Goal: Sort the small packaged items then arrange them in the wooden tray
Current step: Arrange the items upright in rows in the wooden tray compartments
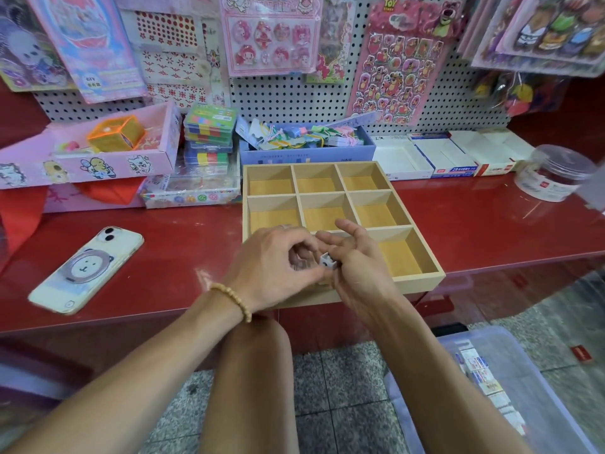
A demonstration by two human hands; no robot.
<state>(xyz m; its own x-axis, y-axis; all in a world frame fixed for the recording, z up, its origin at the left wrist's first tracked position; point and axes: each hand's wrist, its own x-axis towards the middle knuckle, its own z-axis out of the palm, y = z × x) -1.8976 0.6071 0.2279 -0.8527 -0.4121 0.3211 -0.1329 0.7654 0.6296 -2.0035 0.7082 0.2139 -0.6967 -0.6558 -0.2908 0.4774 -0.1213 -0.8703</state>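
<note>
A wooden tray point(402, 224) with nine square compartments lies on the red counter; the compartments I can see hold nothing. Both hands meet over its front row. My left hand point(275, 267) has its fingers curled and pinches a small white packaged item point(328, 261). My right hand point(357, 267) lies palm up beside it, fingers loosely spread, touching the same item from the right. The front left and front middle compartments are hidden behind my hands. A blue box point(307, 152) full of small pastel packaged items stands just behind the tray.
A phone point(88, 270) lies on the counter to the left. Pink boxes point(98, 158) and stacked colourful cases point(209, 132) stand at back left, white cartons point(451, 155) and a clear jar point(553, 173) at back right. A clear plastic bin point(501, 388) sits on the floor.
</note>
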